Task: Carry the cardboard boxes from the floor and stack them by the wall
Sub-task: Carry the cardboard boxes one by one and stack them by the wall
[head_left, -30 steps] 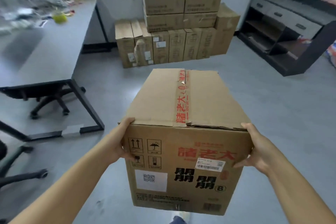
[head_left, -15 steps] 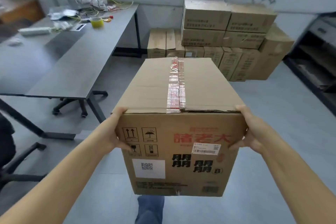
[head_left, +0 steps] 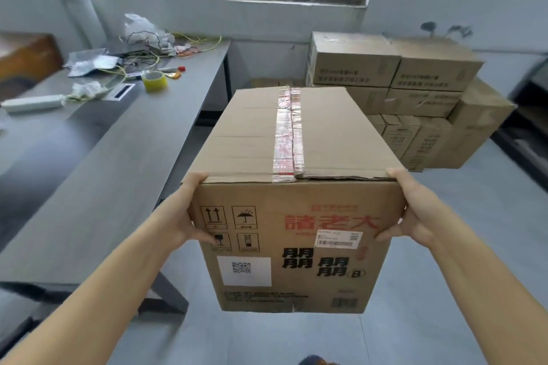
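Note:
I carry a large cardboard box (head_left: 296,163) sealed with red-printed tape, held up in front of me above the floor. My left hand (head_left: 181,213) grips its near left corner, thumb on the front face. My right hand (head_left: 412,210) grips the near right corner the same way. Ahead against the far wall stands a stack of similar cardboard boxes (head_left: 397,68), two layers lying flat on a row of upright ones. The carried box hides the stack's left lower part.
A long grey table (head_left: 98,163) runs along my left, with a yellow tape roll (head_left: 154,80), wires and bags on its far end. A dark shelf unit (head_left: 530,139) stands at the right. Grey floor (head_left: 474,234) lies between me and the stack.
I have moved closer to the stack with the box held the same way. The view has tilted up, showing the window, and the table is now close on my left.

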